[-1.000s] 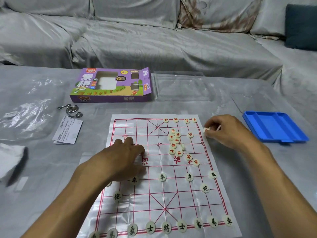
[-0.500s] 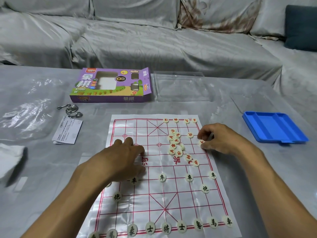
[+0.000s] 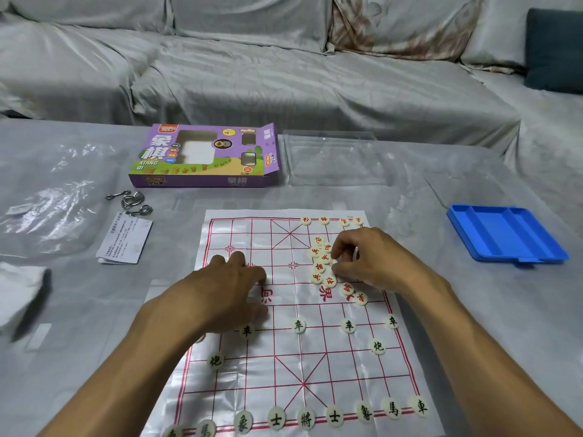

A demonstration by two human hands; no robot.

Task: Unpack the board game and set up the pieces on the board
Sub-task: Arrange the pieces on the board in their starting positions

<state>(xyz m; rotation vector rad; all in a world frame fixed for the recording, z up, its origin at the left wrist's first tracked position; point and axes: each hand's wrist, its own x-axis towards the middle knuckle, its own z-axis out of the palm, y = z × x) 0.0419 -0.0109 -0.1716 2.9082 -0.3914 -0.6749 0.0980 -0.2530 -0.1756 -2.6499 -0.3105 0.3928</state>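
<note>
The white paper board (image 3: 284, 357) with red lines lies in front of me on the table. Black-lettered pieces (image 3: 306, 417) stand along its near row, with two cannons and a row of soldiers further up. Several red-lettered pieces (image 3: 323, 220) sit on the far row's right half. A loose pile of red pieces (image 3: 318, 267) lies right of the board's centre. My right hand (image 3: 375, 263) is over that pile, its fingertips pinched on one piece at the pile's right edge. My left hand (image 3: 227, 288) rests palm-down on the board's left half, fingers apart, holding nothing.
The purple game box (image 3: 202, 159) and a clear plastic lid (image 3: 331, 159) lie beyond the board. A blue tray (image 3: 504, 234) sits at the right. Metal ring puzzles (image 3: 131, 201), a leaflet (image 3: 124, 238) and a plastic bag (image 3: 47, 209) lie at the left. A covered sofa stands behind.
My right hand moved from the board's right edge down and left onto the pile of red pieces. My left hand has stayed in place.
</note>
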